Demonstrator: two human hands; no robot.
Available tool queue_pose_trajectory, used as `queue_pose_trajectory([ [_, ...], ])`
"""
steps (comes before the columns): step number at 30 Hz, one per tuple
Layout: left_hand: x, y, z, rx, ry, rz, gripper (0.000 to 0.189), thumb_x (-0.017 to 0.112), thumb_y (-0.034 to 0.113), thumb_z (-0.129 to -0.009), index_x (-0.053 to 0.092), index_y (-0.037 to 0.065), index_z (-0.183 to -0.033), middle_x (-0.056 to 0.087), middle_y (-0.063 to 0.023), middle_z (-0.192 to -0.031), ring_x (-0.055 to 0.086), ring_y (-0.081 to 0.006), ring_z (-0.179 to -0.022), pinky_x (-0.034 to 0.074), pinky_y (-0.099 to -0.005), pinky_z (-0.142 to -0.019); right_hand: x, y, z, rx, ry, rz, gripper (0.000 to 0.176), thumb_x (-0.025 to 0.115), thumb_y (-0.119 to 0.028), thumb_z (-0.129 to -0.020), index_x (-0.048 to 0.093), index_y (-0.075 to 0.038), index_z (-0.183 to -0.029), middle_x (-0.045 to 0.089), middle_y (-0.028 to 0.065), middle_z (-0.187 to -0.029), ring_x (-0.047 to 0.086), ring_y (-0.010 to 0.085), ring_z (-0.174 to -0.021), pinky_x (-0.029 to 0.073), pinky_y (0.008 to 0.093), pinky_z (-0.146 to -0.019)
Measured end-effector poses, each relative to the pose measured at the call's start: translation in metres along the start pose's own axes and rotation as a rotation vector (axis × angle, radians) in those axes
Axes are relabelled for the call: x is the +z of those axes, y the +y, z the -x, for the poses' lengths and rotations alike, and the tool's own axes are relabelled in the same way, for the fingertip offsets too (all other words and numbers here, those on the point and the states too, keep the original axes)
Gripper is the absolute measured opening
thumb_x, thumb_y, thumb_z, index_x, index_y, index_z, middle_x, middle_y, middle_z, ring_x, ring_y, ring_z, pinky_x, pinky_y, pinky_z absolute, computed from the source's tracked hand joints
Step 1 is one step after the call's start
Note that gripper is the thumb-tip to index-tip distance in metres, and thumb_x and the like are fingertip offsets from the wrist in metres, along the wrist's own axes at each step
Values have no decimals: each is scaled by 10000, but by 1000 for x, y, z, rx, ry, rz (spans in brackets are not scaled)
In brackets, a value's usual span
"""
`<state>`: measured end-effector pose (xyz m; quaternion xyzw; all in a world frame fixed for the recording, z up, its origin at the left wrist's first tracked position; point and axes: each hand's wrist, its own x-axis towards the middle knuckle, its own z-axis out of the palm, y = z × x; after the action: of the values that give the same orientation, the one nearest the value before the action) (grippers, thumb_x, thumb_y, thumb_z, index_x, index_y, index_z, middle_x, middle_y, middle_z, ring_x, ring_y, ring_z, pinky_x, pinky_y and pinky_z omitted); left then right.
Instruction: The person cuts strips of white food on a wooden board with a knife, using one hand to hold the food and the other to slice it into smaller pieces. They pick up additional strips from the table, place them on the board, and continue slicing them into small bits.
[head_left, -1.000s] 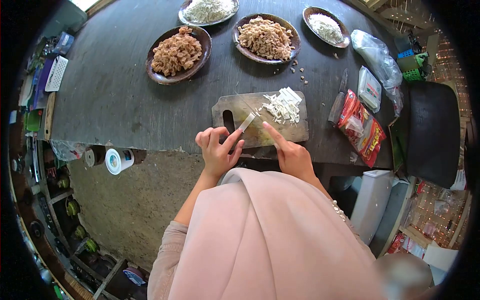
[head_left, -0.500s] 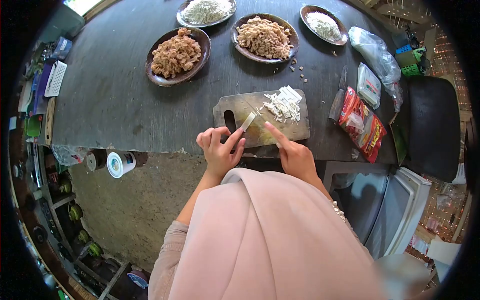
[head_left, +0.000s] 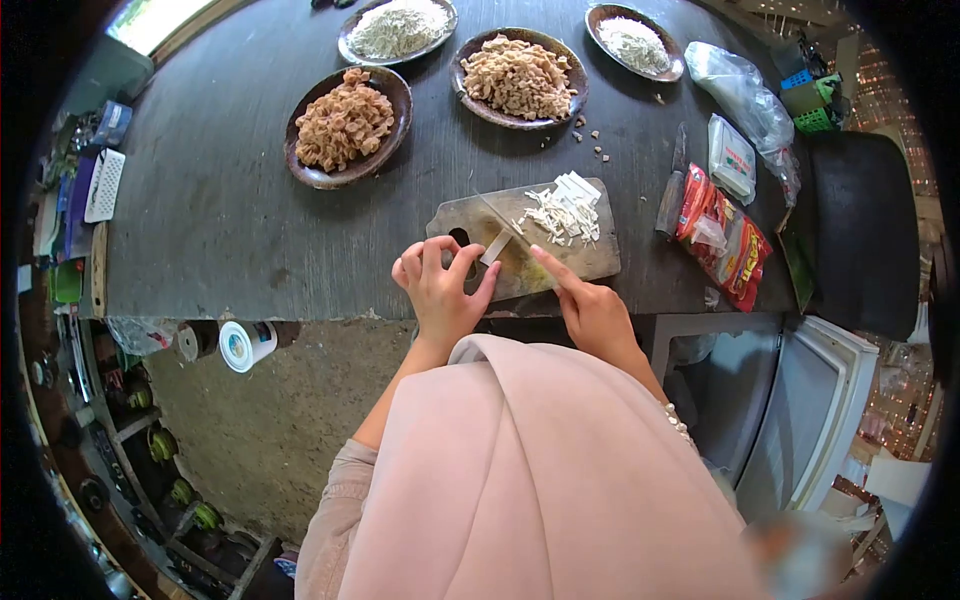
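A wooden cutting board (head_left: 585,262) with an oval handle slot lies at the table's near edge. My right hand (head_left: 595,312) grips a knife (head_left: 507,220), its index finger stretched along the top; the handle is hidden in the palm. The thin blade slants up and left across the board. My left hand (head_left: 445,290) has its thumb and index finger at the lower end of a flat pale strip (head_left: 496,246), whose upper end meets the blade. Small white cut sticks (head_left: 563,212) are heaped at the board's upper right.
Bowls of brown chunks (head_left: 517,80), reddish-brown pieces (head_left: 345,122) and white shreds (head_left: 400,28) stand beyond the board, with a smaller bowl (head_left: 634,44) at right. A second knife (head_left: 672,195), a red packet (head_left: 722,235) and plastic bags (head_left: 745,95) lie rightward. Crumbs dot the table.
My left thumb and index finger have spread a little at the strip's lower end. The knife blade shows more clearly across the board. The whole view has shifted slightly.
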<state>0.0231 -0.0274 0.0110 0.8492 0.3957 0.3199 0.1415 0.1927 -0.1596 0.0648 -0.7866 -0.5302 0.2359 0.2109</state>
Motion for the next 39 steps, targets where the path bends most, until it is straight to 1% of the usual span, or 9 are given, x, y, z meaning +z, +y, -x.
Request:
queue_pose_trajectory([
  [2, -3, -6, -4, 40, -22, -32, 191, 846, 283, -782, 741, 243, -936, 565, 13, -1062, 448, -260, -1146, 280, -466, -1002, 0, -3, 0, 25, -10, -4, 643, 563, -138, -1002, 381, -401, -1559, 667, 176, -731, 682, 375, -682, 541, 501, -641],
  [4, -5, -12, -9, 65, -40, -24, 185, 846, 275, -784, 742, 238, -933, 568, 12, -1062, 448, -261, -1146, 278, -469, -1004, -2, -7, 2, 157, 35, -23, 618, 564, -99, -994, 439, -363, -1538, 664, 246, -820, 669, 436, -756, 515, 510, -686],
  [8, -5, -19, -20, 108, -73, 17, 175, 845, 261, -786, 746, 228, -925, 574, 8, -1060, 449, -260, -1146, 278, -469, -1002, 10, -16, 11, 145, 129, -74, 599, 560, -115, -1003, 442, -357, -1537, 662, 244, -802, 672, 436, -756, 513, 516, -684],
  [10, -3, -22, -29, 116, -87, 26, 177, 845, 259, -785, 747, 229, -929, 575, 5, -1063, 450, -259, -1148, 281, -467, -999, 20, -21, 14, 117, 118, -88, 627, 552, -138, -1007, 389, -386, -1559, 677, 188, -736, 683, 387, -684, 529, 525, -647],
  [14, -1, -28, -44, 123, -102, 59, 178, 842, 246, -782, 747, 215, -930, 574, -6, -1077, 460, -259, -1141, 291, -460, -989, 28, -30, 14, 226, 131, -61, 631, 548, -132, -1007, 385, -375, -1565, 679, 194, -746, 683, 391, -693, 528, 522, -656],
  [22, 4, -31, -56, 335, -165, 138, 365, 844, 249, -767, 720, 224, -1109, 595, -9, -1197, 465, -291, -1208, 308, -476, -1039, 35, -47, 20, 326, 245, -196, 628, 517, -109, -1022, 365, -346, -1583, 675, 235, -780, 674, 439, -744, 507, 521, -665],
  [24, 7, -25, -66, 285, -165, 129, 292, 846, 250, -767, 736, 217, -1035, 606, 1, -1195, 475, -296, -1199, 317, -476, -1028, 38, -48, 20, 332, 258, -202, 627, 517, -106, -1022, 367, -342, -1583, 673, 235, -779, 671, 442, -742, 504, 520, -669],
  [30, 14, -42, -84, 347, -162, 136, 138, 823, 265, -789, 730, 177, -841, 607, -10, -1156, 466, -304, -1197, 310, -491, -1003, 35, -57, 16, 364, 302, -208, 624, 524, -102, -1019, 381, -337, -1579, 652, 231, -745, 661, 437, -720, 497, 511, -672],
  [39, 10, -46, -82, 328, -187, 203, 153, 817, 214, -794, 755, 217, -934, 580, -29, -1238, 446, -311, -1234, 301, -485, -1042, 42, -69, 10, 412, 235, -64, 651, 551, -111, -1002, 377, -363, -1576, 661, 208, -738, 678, 398, -706, 526, 507, -666],
])
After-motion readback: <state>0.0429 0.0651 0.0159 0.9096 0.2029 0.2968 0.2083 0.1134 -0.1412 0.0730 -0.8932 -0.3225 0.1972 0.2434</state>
